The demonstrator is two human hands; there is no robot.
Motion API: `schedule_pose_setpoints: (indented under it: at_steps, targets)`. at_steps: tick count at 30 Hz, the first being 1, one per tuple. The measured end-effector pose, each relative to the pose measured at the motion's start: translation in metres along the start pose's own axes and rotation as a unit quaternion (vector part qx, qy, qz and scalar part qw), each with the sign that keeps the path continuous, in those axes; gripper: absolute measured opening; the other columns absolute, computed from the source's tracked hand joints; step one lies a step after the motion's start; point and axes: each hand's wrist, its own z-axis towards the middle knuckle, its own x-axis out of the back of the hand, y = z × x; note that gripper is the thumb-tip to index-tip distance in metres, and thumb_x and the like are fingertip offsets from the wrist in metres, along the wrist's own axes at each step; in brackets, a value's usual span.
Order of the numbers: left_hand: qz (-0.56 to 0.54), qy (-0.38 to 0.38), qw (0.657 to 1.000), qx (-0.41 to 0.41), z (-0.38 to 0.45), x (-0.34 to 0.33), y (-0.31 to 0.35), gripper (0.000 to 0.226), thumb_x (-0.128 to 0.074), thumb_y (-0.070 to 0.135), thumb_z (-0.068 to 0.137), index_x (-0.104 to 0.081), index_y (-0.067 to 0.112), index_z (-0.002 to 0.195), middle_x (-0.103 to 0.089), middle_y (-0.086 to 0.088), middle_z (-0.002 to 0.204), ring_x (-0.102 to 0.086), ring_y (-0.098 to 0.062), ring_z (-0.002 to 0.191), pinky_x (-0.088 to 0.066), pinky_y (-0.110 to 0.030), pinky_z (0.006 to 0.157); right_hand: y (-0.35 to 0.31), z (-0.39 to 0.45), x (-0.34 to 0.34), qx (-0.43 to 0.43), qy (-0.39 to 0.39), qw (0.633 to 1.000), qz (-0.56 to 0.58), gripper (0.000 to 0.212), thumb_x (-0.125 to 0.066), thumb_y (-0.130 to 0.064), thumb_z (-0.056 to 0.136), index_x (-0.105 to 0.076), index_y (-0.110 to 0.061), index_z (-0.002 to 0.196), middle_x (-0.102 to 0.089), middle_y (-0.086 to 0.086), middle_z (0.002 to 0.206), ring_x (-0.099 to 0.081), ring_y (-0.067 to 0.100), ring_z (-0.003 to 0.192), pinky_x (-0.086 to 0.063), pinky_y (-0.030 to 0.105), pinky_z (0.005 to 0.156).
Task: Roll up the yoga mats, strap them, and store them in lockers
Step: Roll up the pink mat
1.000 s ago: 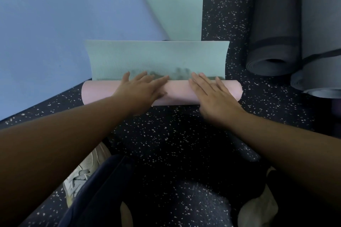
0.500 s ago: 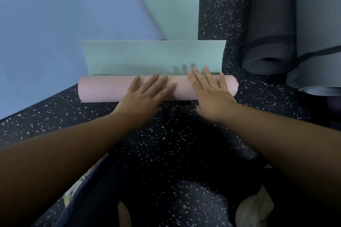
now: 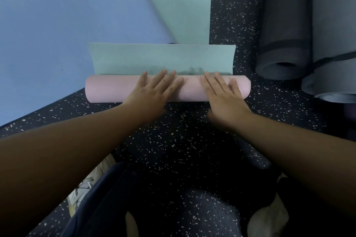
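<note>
While the pink roll of the half-rolled yoga mat is lying crosswise on the speckled floor, both hands are pressing flat on top of it. Left hand is resting near the roll's middle with its fingers straight and spread, gripping nothing; right hand is lying toward the roll's right end, fingers likewise extended and relaxed, fingertips reaching the roll's far edge. Just beyond the roll, the mat's unrolled teal flap is standing up and curving away, touching the roll along its far side. Behind that flap, another stretch of teal mat is lying flat, partly covered by a blue mat that is spreading out to the left of the roll. Well to the right of the roll, two dark grey rolled mats are lying side by side, each showing a dark band across it. Nearer than the roll, the person's dark trouser leg and a pale shoe are showing at the bottom.
</note>
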Motion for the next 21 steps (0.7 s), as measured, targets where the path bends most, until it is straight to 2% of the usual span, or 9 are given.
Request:
schedule_pose_setpoints:
  at_steps: [3, 5, 7, 9, 11, 13, 16, 19, 21]
  targets:
    - [0.032, -0.003, 0.999, 0.009, 0.006, 0.004, 0.0, 0.085, -0.033, 0.027, 0.099, 0.049, 0.023, 0.119, 0.016, -0.013, 0.159, 0.003, -0.033, 0.147, -0.012, -0.051, 0.114, -0.001, 0.005, 0.004, -0.003, -0.007, 1.0, 0.007, 0.091, -0.046, -0.014, 0.085, 0.016, -0.016, 0.15, 0.02, -0.002, 0.159, 0.018, 0.019, 0.146, 0.007, 0.05, 0.115]
    - [0.055, 0.004, 0.998, 0.002, 0.01, 0.007, -0.004, 0.08, -0.028, 0.023, 0.099, 0.05, 0.025, 0.119, 0.004, -0.017, 0.159, -0.016, -0.035, 0.142, -0.021, -0.045, 0.11, -0.001, 0.007, 0.005, -0.006, -0.009, 1.0, 0.011, 0.092, -0.048, -0.014, 0.084, 0.016, -0.017, 0.15, 0.019, -0.003, 0.159, 0.018, 0.019, 0.146, 0.007, 0.05, 0.116]
    - [0.067, 0.009, 0.998, -0.004, 0.013, 0.008, -0.01, 0.085, -0.03, 0.022, 0.097, 0.051, 0.027, 0.121, -0.014, -0.014, 0.153, -0.035, -0.032, 0.127, -0.029, -0.038, 0.102, -0.001, 0.007, 0.005, -0.007, -0.002, 1.0, 0.017, 0.092, -0.047, -0.014, 0.084, 0.015, -0.018, 0.151, 0.018, -0.003, 0.159, 0.017, 0.018, 0.146, 0.007, 0.05, 0.116]
    - [0.059, 0.014, 0.998, -0.002, 0.015, 0.01, -0.015, 0.096, -0.042, 0.024, 0.093, 0.046, 0.031, 0.131, -0.028, -0.009, 0.143, -0.042, -0.029, 0.116, -0.034, -0.037, 0.096, -0.001, 0.007, 0.004, -0.009, 0.009, 1.0, 0.026, 0.09, -0.046, -0.012, 0.084, 0.014, -0.019, 0.151, 0.016, -0.004, 0.159, 0.015, 0.018, 0.146, 0.007, 0.049, 0.117]
    - [0.043, 0.012, 0.999, -0.006, 0.017, 0.012, -0.019, 0.104, -0.056, 0.026, 0.086, 0.031, 0.034, 0.141, -0.034, -0.008, 0.138, -0.045, -0.029, 0.114, -0.036, -0.038, 0.095, 0.001, 0.008, 0.004, -0.008, 0.019, 0.999, 0.032, 0.088, -0.046, -0.012, 0.085, 0.011, -0.02, 0.152, 0.012, -0.004, 0.16, 0.012, 0.018, 0.147, 0.005, 0.048, 0.118]
    - [0.024, 0.008, 1.0, -0.012, 0.016, 0.015, -0.023, 0.109, -0.064, 0.028, 0.08, 0.024, 0.037, 0.143, -0.036, -0.008, 0.138, -0.046, -0.029, 0.114, -0.036, -0.039, 0.094, 0.005, 0.01, 0.005, 0.0, 0.035, 0.999, 0.032, 0.084, -0.047, -0.012, 0.088, 0.005, -0.021, 0.153, 0.005, -0.003, 0.161, 0.007, 0.018, 0.147, 0.002, 0.047, 0.118]
    - [-0.029, -0.002, 1.0, -0.006, 0.011, 0.016, -0.022, 0.1, -0.058, 0.027, 0.083, 0.019, 0.04, 0.145, -0.036, -0.007, 0.138, -0.045, -0.029, 0.115, -0.035, -0.04, 0.094, 0.011, 0.011, 0.004, 0.028, 0.075, 0.997, 0.018, 0.073, -0.05, -0.019, 0.091, -0.01, -0.019, 0.152, -0.013, 0.003, 0.158, -0.01, 0.022, 0.145, -0.006, 0.047, 0.118]
    - [-0.06, -0.013, 0.998, -0.005, -0.002, 0.01, -0.012, 0.097, -0.055, 0.027, 0.084, 0.018, 0.042, 0.146, -0.035, -0.004, 0.139, -0.043, -0.028, 0.115, -0.034, -0.04, 0.093, 0.013, 0.007, -0.002, 0.064, 0.101, 0.993, -0.022, 0.068, -0.061, -0.027, 0.086, -0.031, -0.014, 0.146, -0.037, 0.011, 0.142, -0.034, 0.03, 0.13, -0.02, 0.049, 0.113]
    - [-0.064, -0.019, 0.998, -0.009, -0.013, 0.006, -0.006, 0.097, -0.055, 0.027, 0.082, 0.016, 0.044, 0.146, -0.033, -0.002, 0.14, -0.041, -0.026, 0.117, -0.032, -0.039, 0.094, 0.011, 0.001, -0.011, 0.091, 0.106, 0.988, -0.061, 0.067, -0.071, -0.031, 0.077, -0.045, -0.01, 0.135, -0.048, 0.015, 0.126, -0.046, 0.035, 0.113, -0.033, 0.051, 0.104]
